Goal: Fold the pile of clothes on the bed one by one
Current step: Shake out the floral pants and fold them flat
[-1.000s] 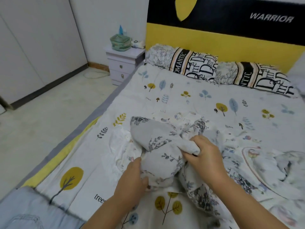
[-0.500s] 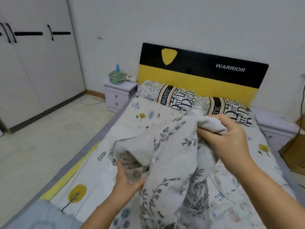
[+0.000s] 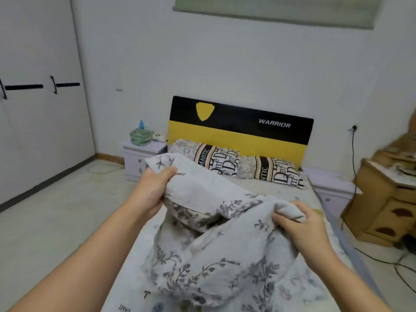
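While both hands are raised over the bed (image 3: pixel 315 199), a grey floral-print garment (image 3: pixel 216 251) hangs between them, lifted above the mattress with its lower folds sagging toward the bedsheet. The left hand (image 3: pixel 153 190) grips one upper edge of the fabric, fingers curled around it. The right hand (image 3: pixel 301 226) pinches the opposite edge, held lower than the left. Behind the garment lie two lettered pillows (image 3: pixel 279 172) against a black-and-yellow headboard (image 3: pixel 238 129). A white nightstand (image 3: pixel 139 158) stands left of the bed.

Head camera looks forward down the bed (image 3: pixel 324 200) toward the headboard (image 3: pixel 240 129).
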`<state>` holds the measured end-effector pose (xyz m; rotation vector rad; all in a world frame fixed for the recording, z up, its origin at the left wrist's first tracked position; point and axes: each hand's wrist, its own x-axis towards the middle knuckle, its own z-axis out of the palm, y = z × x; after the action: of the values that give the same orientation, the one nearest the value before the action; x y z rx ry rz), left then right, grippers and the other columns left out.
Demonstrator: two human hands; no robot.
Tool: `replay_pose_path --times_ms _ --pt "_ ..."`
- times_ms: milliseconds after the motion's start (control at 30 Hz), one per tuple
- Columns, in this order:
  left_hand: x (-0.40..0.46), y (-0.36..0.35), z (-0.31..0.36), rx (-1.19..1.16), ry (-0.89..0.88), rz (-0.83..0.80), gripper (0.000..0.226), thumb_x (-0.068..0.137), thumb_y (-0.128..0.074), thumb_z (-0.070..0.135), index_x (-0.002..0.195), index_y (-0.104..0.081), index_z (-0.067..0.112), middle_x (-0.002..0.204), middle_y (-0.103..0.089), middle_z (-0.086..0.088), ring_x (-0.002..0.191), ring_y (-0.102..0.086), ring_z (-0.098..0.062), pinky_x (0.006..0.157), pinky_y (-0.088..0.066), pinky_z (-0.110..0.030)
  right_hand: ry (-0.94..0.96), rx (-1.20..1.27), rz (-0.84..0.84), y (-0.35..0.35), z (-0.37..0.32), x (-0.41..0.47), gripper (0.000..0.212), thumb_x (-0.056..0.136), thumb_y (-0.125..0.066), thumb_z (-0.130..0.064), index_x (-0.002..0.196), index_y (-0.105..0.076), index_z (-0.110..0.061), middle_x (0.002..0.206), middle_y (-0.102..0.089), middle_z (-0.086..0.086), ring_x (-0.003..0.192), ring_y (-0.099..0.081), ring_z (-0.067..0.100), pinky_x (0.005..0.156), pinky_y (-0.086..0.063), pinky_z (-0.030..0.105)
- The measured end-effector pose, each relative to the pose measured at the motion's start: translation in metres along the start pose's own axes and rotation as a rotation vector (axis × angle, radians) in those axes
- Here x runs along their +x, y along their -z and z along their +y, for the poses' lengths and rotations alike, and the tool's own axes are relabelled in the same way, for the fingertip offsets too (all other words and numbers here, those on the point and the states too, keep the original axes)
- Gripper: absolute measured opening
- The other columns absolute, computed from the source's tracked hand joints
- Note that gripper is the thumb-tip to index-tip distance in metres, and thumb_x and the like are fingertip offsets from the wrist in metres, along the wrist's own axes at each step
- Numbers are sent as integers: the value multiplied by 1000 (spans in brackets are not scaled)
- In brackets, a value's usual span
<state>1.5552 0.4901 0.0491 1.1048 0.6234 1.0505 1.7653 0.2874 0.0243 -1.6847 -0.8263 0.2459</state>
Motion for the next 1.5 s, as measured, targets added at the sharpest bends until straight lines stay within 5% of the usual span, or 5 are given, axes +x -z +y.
replay_pose_path --times_ms 733,1100,1233,1367,1500 --pt "-74 -61 45 1058 -418 -290 18 89 -45 3 86 -59 13 70 -59 -3 66 -54 -19 59 -43 -28 167 -370 -137 -2 -11 -97 33 71 -79 -25 71 -51 -44 87 -58 -16 83 -54 -2 65 -38 7" --pt "-130 -80 55 1005 -326 -649 23 90 -46 6 89 -60 24 87 -64 -3 79 -58 -19 67 -48 -28 136 -276 -173 3 -78 -94 109 65 -83 -26 147 -12 -37 140 -22 -25 129 -21 -2 106 -27 25" --pt "-149 -79 51 823 -393 -722 37 87 -54 7 81 -64 42 93 -68 9 92 -62 -9 82 -51 -23 178 -92 -286 -4 -85 -94 32 74 -65 6 86 -67 -24 83 -66 -13 85 -59 13 67 -45 11" --pt "-146 -58 47 664 -304 -630 20 82 -68 13 90 -67 32 93 -71 11 88 -65 -1 75 -50 -14 257 -95 -105 1 -79 -93 29 74 -49 18 79 -67 -5 78 -68 10 81 -62 28 69 -50 38" --pt "-144 -38 50 457 99 -653 43 80 -51 51 86 -70 12 85 -72 1 79 -65 -12 67 -50 -18 331 -71 -21 13 -79 -95 49 68 -43 23 60 -59 -23 59 -59 -7 59 -48 9 48 -34 18"
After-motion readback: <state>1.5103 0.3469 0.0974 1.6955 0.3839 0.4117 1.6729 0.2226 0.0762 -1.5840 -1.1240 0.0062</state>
